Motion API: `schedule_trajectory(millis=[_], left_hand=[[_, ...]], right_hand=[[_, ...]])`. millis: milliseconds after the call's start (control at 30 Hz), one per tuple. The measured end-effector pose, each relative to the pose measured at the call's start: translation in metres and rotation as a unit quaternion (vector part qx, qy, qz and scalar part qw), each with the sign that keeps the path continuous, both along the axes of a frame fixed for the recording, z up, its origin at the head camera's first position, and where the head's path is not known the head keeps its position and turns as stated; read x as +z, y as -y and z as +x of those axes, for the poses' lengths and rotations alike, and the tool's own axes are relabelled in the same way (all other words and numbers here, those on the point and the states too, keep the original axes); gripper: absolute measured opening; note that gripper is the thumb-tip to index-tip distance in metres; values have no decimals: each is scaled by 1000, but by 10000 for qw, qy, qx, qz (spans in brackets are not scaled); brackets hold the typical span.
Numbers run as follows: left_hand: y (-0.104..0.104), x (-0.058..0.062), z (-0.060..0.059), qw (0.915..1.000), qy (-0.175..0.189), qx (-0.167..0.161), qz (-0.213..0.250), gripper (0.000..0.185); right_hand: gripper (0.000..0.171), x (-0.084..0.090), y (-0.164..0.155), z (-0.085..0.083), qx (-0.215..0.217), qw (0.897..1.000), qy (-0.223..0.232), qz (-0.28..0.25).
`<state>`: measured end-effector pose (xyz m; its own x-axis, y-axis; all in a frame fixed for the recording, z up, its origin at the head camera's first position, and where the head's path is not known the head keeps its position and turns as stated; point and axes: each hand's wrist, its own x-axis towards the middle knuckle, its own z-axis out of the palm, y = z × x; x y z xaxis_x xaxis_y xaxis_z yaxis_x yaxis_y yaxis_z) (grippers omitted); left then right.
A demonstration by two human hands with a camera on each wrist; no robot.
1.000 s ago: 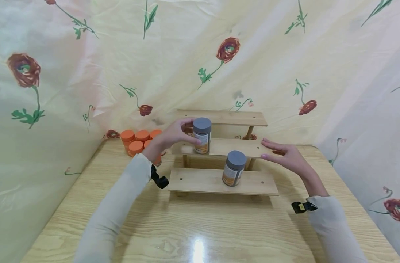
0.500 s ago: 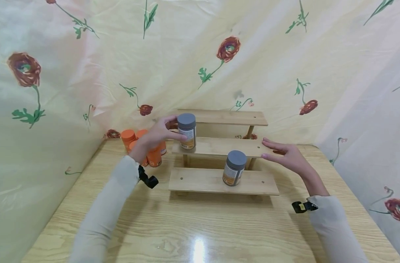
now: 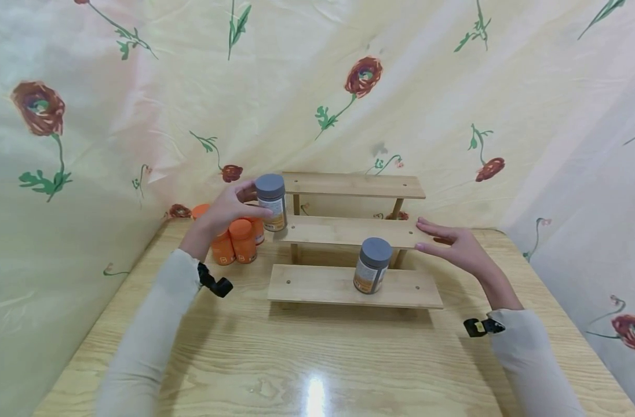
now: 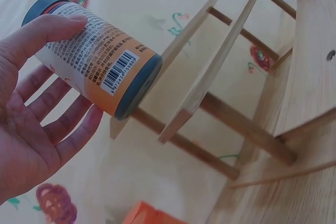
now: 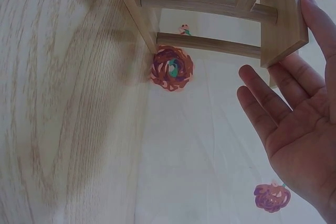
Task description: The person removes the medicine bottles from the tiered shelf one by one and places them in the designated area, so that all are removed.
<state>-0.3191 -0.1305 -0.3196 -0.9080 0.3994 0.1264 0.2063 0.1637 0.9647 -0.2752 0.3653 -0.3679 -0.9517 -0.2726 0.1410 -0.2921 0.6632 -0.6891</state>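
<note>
The left hand [image 3: 221, 211] has carried the grey-lidded jar [image 3: 272, 201] leftward off the shelf [image 3: 349, 231].

Left hand [image 3: 225, 209] raised, fingers curled (gripping), right hand [image 3: 455, 244] flat

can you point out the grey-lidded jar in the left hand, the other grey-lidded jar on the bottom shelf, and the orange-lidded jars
grey-lidded jar held in the left hand [image 3: 272, 204], head view, on its label
grey-lidded jar on the bottom wooden shelf [image 3: 372, 267], head view, on its body below the lid
orange-lidded jars on the table [image 3: 243, 240], head view, on the front jar
</note>
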Motion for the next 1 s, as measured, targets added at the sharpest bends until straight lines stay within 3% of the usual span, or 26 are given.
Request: schedule_trajectory(millis=[200,367,467,700,1000], left_hand=[[18,0,3,9995,96,302,-33,69],[32,-2,5,9990,58,440,-101,70],[41,-3,7,9985,24,508,-204,70],[59,-7,10,9978,183,621,-148,69],[78,-11,14,9953,90,916,-298,68]], right_hand=[[53,-12,-9,-9,-20,10000,-77,22],[52,-11,-8,-8,-19,9999,-98,25],[53,-1,-1,1,6,10000,-56,-2],[52,-12,-8,-7,59,9999,-129,43],[52,-13,-8,-7,55,9999,-143,43]])
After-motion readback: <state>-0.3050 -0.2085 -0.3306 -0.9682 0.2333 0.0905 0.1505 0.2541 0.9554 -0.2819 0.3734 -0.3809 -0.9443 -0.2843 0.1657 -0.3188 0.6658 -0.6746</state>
